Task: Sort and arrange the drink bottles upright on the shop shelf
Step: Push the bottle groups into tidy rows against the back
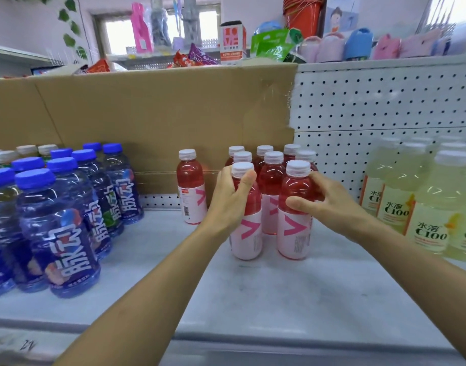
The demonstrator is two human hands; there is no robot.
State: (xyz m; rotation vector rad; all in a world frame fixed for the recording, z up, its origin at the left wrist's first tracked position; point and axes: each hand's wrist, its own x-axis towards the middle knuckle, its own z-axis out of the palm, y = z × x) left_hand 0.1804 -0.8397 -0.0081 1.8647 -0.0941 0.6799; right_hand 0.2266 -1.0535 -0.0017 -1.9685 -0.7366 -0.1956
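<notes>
Glossy plastic against matt cardboard and metal.
The red drink bottles [271, 178] are clear, glossy plastic with ribbed, matt white caps [298, 167] and pale pink labels [246, 233]. The blue bottles [60, 233] at left are shiny tinted plastic with glossy blue caps [34, 178]; the yellow bottles [437, 207] at right are translucent plastic. Behind, a cardboard box [160, 109] looks matt brown, the pegboard panel [385, 101] white painted metal, the shelf [253, 299] pale and matt.
</notes>
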